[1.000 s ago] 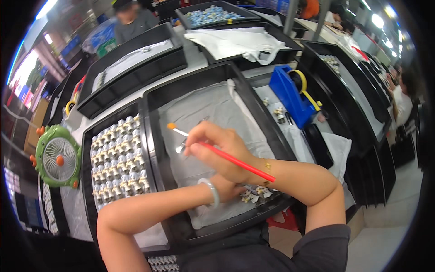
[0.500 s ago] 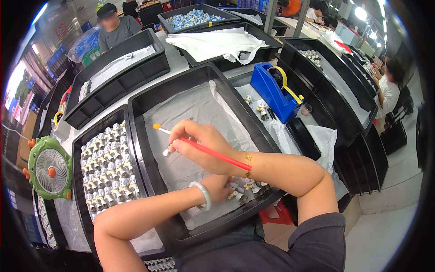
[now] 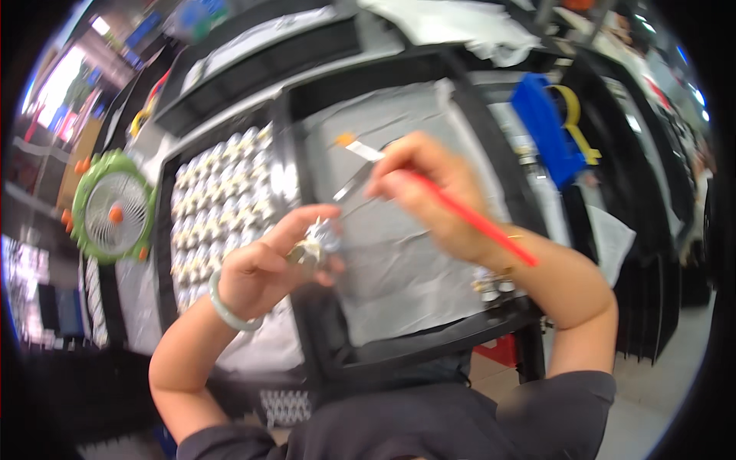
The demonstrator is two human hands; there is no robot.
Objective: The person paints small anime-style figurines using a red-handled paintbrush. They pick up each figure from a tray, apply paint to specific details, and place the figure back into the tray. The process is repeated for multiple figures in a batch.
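My left hand (image 3: 268,264) pinches a small white-and-grey figurine (image 3: 318,238) between thumb and fingers, over the left rim of the middle black tray (image 3: 418,345). My right hand (image 3: 433,192) is closed on a paintbrush (image 3: 491,228) with a red handle and an orange tip. From the same hand a thin silvery piece (image 3: 353,184) points toward the figurine; motion blur hides its kind. Brush tip and figurine are apart. A few more figurines (image 3: 491,284) lie in the tray's near right corner, beside my right forearm.
Left of the middle tray, another black tray holds rows of white figurines (image 3: 222,199). A green fan (image 3: 115,213) stands at the far left. A blue tape dispenser (image 3: 546,130) stands to the right, near stacked black trays (image 3: 636,299). White sheets (image 3: 452,27) cover a tray behind.
My left hand has come from the tray's near right corner to its left rim, bringing a figurine. My right hand still holds the brush. The whole view has shifted.
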